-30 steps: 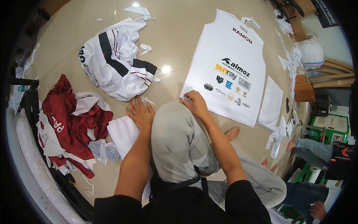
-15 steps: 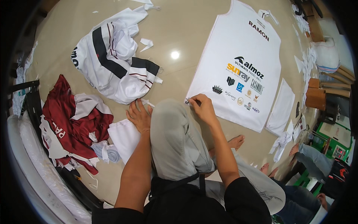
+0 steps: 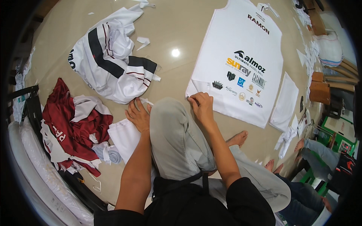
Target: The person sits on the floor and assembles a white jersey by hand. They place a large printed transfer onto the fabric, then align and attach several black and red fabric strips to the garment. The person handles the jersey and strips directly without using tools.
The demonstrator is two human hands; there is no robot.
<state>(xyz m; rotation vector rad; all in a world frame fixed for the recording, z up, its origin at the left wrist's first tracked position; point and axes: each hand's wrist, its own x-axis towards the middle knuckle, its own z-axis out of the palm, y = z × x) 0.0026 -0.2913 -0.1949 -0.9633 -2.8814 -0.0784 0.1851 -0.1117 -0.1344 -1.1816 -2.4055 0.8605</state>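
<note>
A white printed shirt panel lies flat on the floor ahead and to the right. My right hand pinches its near left corner, which is turned up in a small fold. My left hand rests on the floor beside my knee, fingers spread and holding nothing. Its fingertips are close to the lower edge of a crumpled white jersey with dark bands. Folded white cloth lies just left of that wrist.
Maroon and white garments are heaped on the left, by plastic-wrapped rolls. Folded white cloth lies right of the panel, near cut scraps. Another person's leg is at the far right, by a green machine.
The panel's near left corner, flat before, is now lifted and folded over by my right hand. My left hand stays on the floor. The whole view has shifted slightly.
</note>
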